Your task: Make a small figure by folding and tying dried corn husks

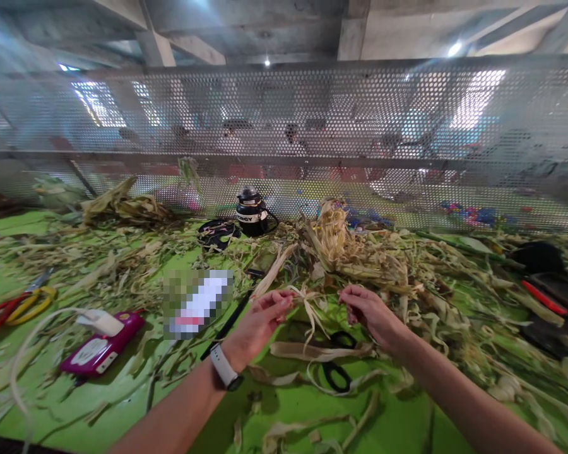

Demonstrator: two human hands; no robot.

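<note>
My left hand (267,318), with a white-banded watch (224,367) at the wrist, is closed in a pinch on pale dried husk strips (311,307). Their loose ends fan out and hang toward the table between my hands. My right hand (365,309) is also pinched, a short way to the right; whether a thin strand is in its fingertips is too small to tell. Below the hands lie black-handled scissors (337,376), partly covered by a flat husk piece (298,351). A larger bundle of curled husk (334,233) stands just beyond.
Husk scraps cover much of the green table (170,403). A magenta power strip (103,347) with a white plug and cable lies left, near red-and-yellow-handled scissors (31,306). A black jug (250,213) stands before the perforated metal screen (284,113). A dark red-trimmed object (544,296) is at right.
</note>
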